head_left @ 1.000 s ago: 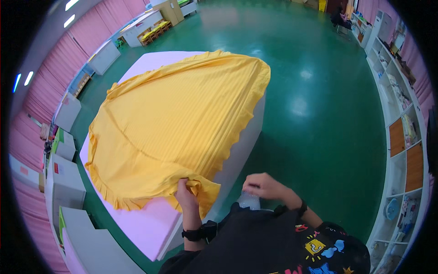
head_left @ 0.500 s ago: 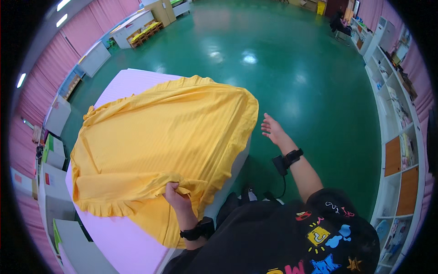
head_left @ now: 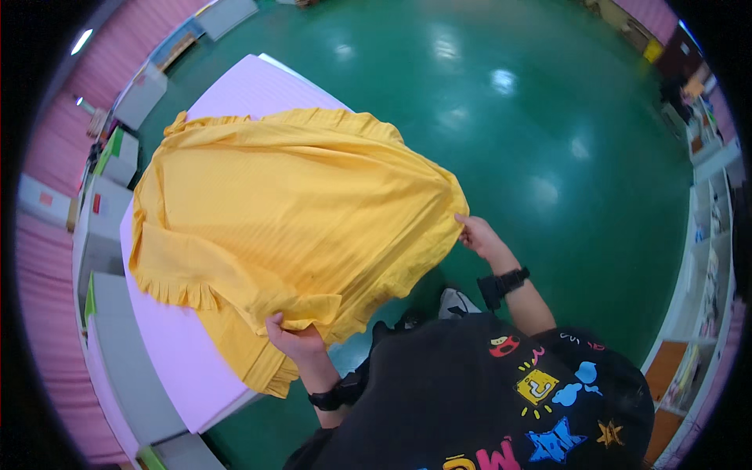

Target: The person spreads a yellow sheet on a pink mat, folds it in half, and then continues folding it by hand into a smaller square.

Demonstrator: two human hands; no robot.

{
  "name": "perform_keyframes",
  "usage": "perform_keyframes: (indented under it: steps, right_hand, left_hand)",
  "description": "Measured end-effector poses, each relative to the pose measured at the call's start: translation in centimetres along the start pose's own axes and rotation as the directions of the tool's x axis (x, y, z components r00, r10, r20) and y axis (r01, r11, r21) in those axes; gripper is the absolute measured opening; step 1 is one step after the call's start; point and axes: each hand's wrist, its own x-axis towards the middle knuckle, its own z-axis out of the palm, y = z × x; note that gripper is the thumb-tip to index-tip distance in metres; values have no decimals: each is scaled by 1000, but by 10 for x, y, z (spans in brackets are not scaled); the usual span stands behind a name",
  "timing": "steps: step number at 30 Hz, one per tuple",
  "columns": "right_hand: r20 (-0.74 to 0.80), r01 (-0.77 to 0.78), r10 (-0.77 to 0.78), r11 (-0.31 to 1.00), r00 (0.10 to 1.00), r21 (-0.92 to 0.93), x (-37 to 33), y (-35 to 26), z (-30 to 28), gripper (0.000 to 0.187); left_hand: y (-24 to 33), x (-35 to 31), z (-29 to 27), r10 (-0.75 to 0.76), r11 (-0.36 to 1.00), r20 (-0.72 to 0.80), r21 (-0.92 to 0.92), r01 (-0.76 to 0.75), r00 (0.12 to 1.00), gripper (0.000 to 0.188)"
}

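A yellow cloth with ruffled edges point(head_left: 258, 204) lies spread over a bed-like block with a pale pink-lilac top point(head_left: 174, 352). Folds run across its middle, and the near left part is doubled over on itself. My left hand point(head_left: 296, 338) grips a gathered fold of the cloth at its near edge, thumb on top. At the right-hand corner my right hand point(head_left: 479, 236) pinches the cloth's edge, which is lifted a little and pulled toward the right. A black strap with a small box sits on each of my wrists.
Green glossy floor point(head_left: 548, 157) surrounds the block. White and grey cabinets with green trim point(head_left: 117, 352) stand close along the left. Shelves point(head_left: 709, 258) line the right wall. My shoe point(head_left: 457, 304) is beside the block's near side.
My right hand, spread and apart from the cloth before, has closed on its right corner. My left hand keeps its hold, and the view has swung a little.
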Motion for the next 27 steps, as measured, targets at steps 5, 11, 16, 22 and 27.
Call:
perform_keyframes:
  steps: [5, 11, 16, 22, 27]
  right_hand:
    - [-98, 264, -286, 945, 953, -195, 2, -37, -5, 16]
    - [265, 158, -307, 871, 914, 466, -11, -101, 16, 10]
    - [169, 182, -258, 913, 951, 365, 6, -124, 36, 21]
    - [72, 226, -219, 968, 973, -112, 41, -84, 28, 32]
    - [80, 493, -503, 862, 860, 116, 36, -124, 18, 29]
  left_hand:
    - [2, -10, -6, -48, 996, -222, -79, 31, 974, 44]
    - [12, -46, -41, -119, 914, -177, -404, 38, 977, 48]
    - [25, -53, -81, 25, 932, -267, -342, -119, 963, 48]
    - [51, -56, -124, 29, 906, -320, -391, -160, 947, 48]
    - [72, -43, -136, 5, 917, -298, -379, -123, 955, 47]
